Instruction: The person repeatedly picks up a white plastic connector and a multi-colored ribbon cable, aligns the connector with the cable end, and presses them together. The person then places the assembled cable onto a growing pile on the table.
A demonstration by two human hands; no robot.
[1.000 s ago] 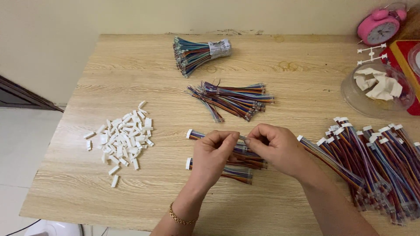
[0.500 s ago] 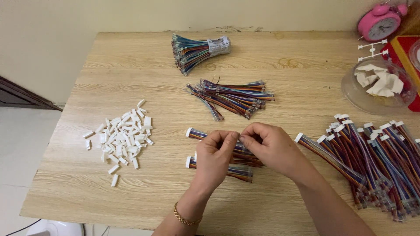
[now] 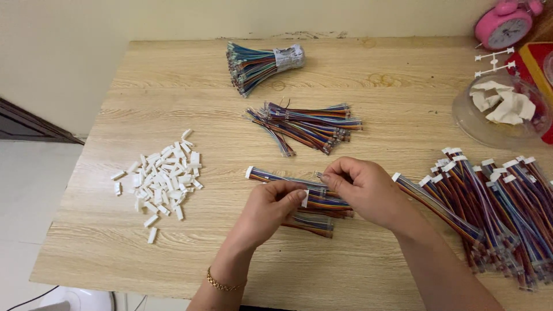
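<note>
Both hands meet near the front middle of the wooden table (image 3: 173, 98). My left hand (image 3: 271, 210) pinches a small white plastic connector between thumb and fingers. My right hand (image 3: 363, 190) holds the bare end of a flat multicoloured ribbon cable (image 3: 319, 175) close to that connector. Under the hands lies a short stack of similar cables, one with a white connector end (image 3: 249, 171) pointing left. A heap of loose white connectors (image 3: 161, 175) lies to the left of my left hand.
A loose pile of cables without connectors (image 3: 305, 124) lies behind the hands, and a taped bundle (image 3: 259, 63) sits farther back. Many cables with white ends (image 3: 495, 201) fill the right side. A clear bowl (image 3: 507, 109) and a pink alarm clock (image 3: 507, 26) stand at the back right.
The two hands stay together over the stack, with small finger shifts. One white connector end at the lower left of the stack is now covered by my left hand.
</note>
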